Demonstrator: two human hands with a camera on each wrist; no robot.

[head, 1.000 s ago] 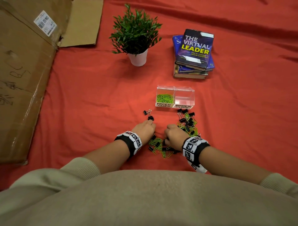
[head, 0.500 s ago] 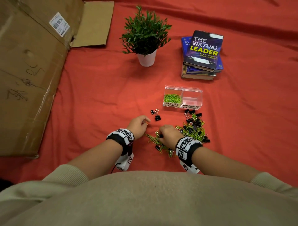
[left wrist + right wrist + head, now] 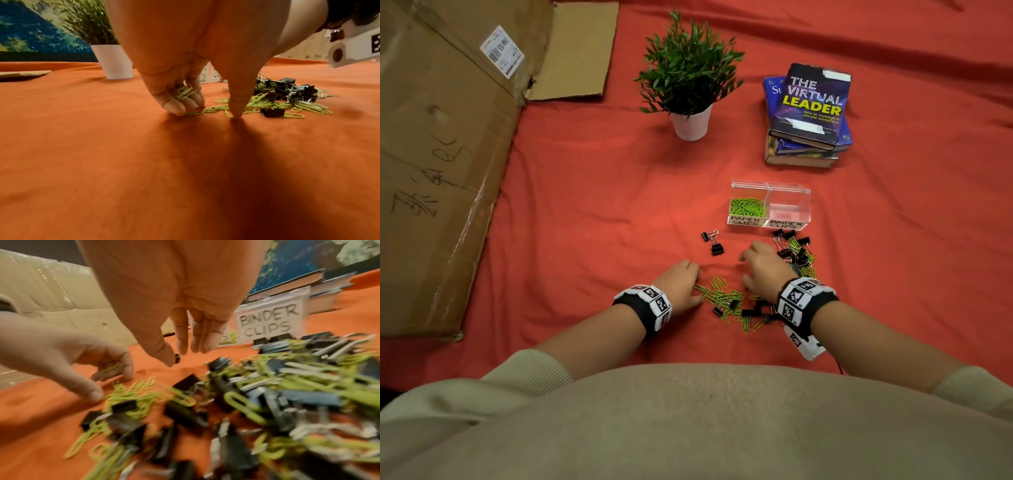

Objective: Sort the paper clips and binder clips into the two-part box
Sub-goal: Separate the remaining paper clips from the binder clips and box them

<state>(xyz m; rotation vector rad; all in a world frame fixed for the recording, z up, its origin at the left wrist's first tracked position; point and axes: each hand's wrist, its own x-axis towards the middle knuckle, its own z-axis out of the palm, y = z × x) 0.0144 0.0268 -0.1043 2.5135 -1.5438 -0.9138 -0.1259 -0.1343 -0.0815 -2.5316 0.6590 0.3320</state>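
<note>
The clear two-part box (image 3: 770, 186) holds green paper clips (image 3: 746, 206) in its left part; the right part, labelled BINDER CLIPS (image 3: 269, 324), has nothing in it. Mixed green paper clips (image 3: 722, 296) and black binder clips (image 3: 795, 254) lie on the red cloth before it. My left hand (image 3: 207, 112) curls its fingers round a few green paper clips (image 3: 183, 93), with its fingertips and thumb on the cloth at the pile's left edge. My right hand (image 3: 180, 355) hovers over the pile with relaxed fingers and holds nothing.
Two binder clips (image 3: 713, 242) lie apart, left of the box. A potted plant (image 3: 690, 85) and a stack of books (image 3: 808, 113) stand behind it. Flattened cardboard (image 3: 441, 154) covers the left side.
My left hand has come back to the left edge of the paper clips and set its fingertips down. My right hand has lifted off the pile and moved forward, fingers loosened.
</note>
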